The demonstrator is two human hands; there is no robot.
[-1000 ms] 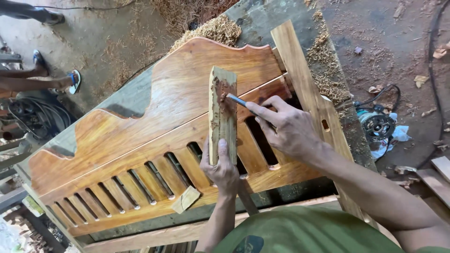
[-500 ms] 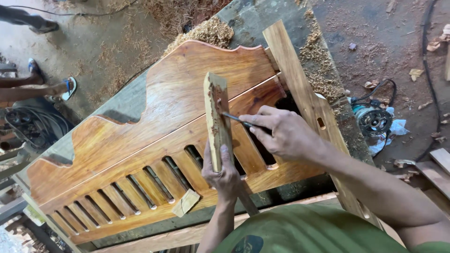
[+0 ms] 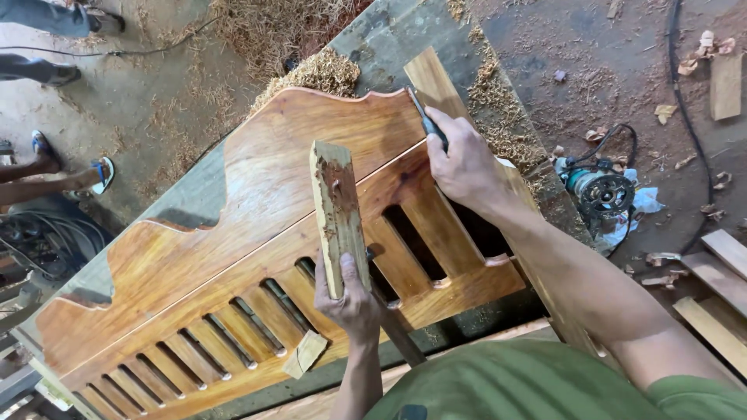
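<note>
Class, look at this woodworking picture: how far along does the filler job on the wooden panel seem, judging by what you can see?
Looks done: the carved panel is assembled and glossy. In hand: the left hand holds a board smeared with reddish paste, and the right hand presses a small blade at the panel's upper right edge. Left: the other joints, whose state cannot be judged from here.

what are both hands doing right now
Left hand: closed around the lower end of an upright wooden strip.
Right hand: closed on a thin dark tool, its tip at the headboard panel edge.
</note>
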